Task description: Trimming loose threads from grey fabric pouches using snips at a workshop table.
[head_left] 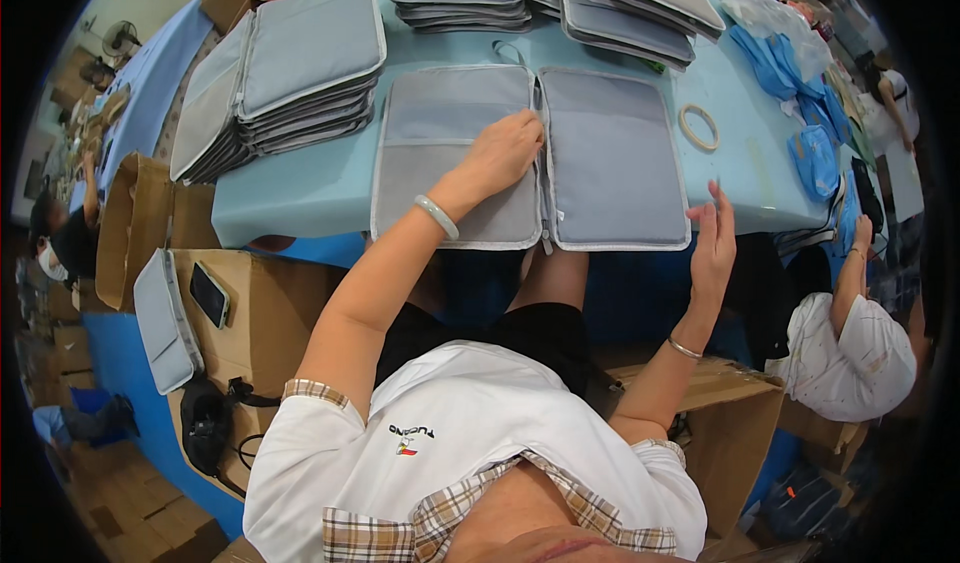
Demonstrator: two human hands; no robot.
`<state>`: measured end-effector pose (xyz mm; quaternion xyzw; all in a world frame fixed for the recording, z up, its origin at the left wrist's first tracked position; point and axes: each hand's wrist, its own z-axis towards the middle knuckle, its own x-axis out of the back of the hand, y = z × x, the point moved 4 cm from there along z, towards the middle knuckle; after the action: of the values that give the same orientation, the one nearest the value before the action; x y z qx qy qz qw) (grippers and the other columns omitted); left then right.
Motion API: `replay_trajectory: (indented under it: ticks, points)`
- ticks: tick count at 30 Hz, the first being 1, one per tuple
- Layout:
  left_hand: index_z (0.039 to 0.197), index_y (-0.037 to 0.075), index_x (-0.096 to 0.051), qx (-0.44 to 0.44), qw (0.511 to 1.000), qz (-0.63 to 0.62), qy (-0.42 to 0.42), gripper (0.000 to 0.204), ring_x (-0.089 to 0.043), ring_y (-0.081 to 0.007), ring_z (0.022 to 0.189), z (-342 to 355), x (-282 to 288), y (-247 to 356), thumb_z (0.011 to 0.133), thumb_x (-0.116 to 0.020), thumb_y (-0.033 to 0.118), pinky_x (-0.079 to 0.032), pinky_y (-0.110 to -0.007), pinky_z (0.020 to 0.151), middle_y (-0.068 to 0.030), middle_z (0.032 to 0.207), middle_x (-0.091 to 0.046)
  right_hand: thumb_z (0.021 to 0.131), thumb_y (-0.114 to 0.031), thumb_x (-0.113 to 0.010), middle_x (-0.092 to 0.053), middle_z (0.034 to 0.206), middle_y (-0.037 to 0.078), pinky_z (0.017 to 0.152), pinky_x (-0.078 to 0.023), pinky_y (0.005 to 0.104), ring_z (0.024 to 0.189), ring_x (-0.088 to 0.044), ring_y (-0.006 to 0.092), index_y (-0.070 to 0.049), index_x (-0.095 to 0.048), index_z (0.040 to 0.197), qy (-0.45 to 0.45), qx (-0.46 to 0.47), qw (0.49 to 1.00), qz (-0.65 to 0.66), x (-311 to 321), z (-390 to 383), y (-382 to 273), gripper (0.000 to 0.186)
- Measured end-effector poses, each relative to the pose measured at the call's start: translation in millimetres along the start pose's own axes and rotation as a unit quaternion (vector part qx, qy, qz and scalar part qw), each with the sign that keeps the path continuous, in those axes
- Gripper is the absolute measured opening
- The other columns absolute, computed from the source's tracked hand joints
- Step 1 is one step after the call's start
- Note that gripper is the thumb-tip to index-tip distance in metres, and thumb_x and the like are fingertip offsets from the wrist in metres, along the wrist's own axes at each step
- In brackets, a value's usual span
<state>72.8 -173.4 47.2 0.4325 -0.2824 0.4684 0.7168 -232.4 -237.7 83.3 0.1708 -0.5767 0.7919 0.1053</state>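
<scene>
A grey zip-up folder case (615,163) lies spread flat on the table in front of me, its two halves side by side. The left half has a pocket panel across it. My left hand (505,150) rests over this left half, its fingers closed and bent down by the spine. Whatever those fingertips grip is hidden beneath them. Just off the case's right edge, my right hand (712,238) is raised with fingers stretched and nothing in it.
Stacks of similar grey cases stand at the left (312,48), far middle (465,3) and far right (640,13) of the light-blue table (735,93). A tape roll (698,127) and blue fabric pieces (815,158) lie rightward. A phone (209,295) sits on a cardboard box. A co-worker (850,348) sits at right.
</scene>
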Motion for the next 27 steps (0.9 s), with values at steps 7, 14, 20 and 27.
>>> replay_trajectory:
  ticks: [7, 14, 20, 27]
  points:
    - [0.093, 0.004, -0.059, 0.009, 0.997, -0.078, 0.017, 0.011, -0.060, -0.0323, 0.089, -1, 5, -3, 0.090, -0.058, 0.014, -0.049, -0.041, 0.077, -0.0112, 0.095, -0.061, 0.095, -0.020, -0.059, -0.069, 0.098, 0.010, 0.079, -0.049, 0.0281, 0.085, -0.064, 0.0153, -0.002, -0.061, 0.125, -0.146, 0.082, 0.986, -0.019, -55, 15, -34, 0.035]
    - [0.076, 0.003, -0.067, -0.005, 0.996, 0.036, -0.083, 0.011, -0.063, -0.0306, 0.089, 10, 0, 3, 0.083, -0.061, 0.008, -0.051, -0.040, 0.076, -0.0120, 0.091, -0.062, 0.091, -0.022, -0.064, -0.070, 0.097, 0.013, 0.078, -0.050, 0.0288, 0.084, -0.066, 0.0170, -0.004, -0.062, 0.122, -0.203, 0.120, 0.969, -0.076, -73, 16, -50, 0.036]
    - [0.073, 0.003, -0.065, -0.037, 0.980, 0.155, -0.120, 0.004, -0.064, -0.0309, 0.083, 21, 1, 27, 0.073, -0.061, 0.002, -0.053, -0.039, 0.068, -0.0132, 0.086, -0.062, 0.087, -0.023, -0.069, -0.070, 0.086, 0.009, 0.067, -0.048, 0.0282, 0.072, -0.064, 0.0166, -0.003, -0.064, 0.113, -0.198, 0.089, 0.972, -0.084, -71, 19, -48, 0.033]
    - [0.081, 0.004, -0.063, -0.054, 0.996, 0.046, -0.050, 0.004, -0.064, -0.0280, 0.081, 8, 1, 7, 0.077, -0.062, 0.006, -0.052, -0.038, 0.068, -0.0105, 0.084, -0.062, 0.081, -0.021, -0.074, -0.069, 0.077, 0.007, 0.063, -0.047, 0.0282, 0.069, -0.064, 0.0167, -0.003, -0.064, 0.099, -0.207, 0.105, 0.968, -0.092, -75, 23, -52, 0.027]
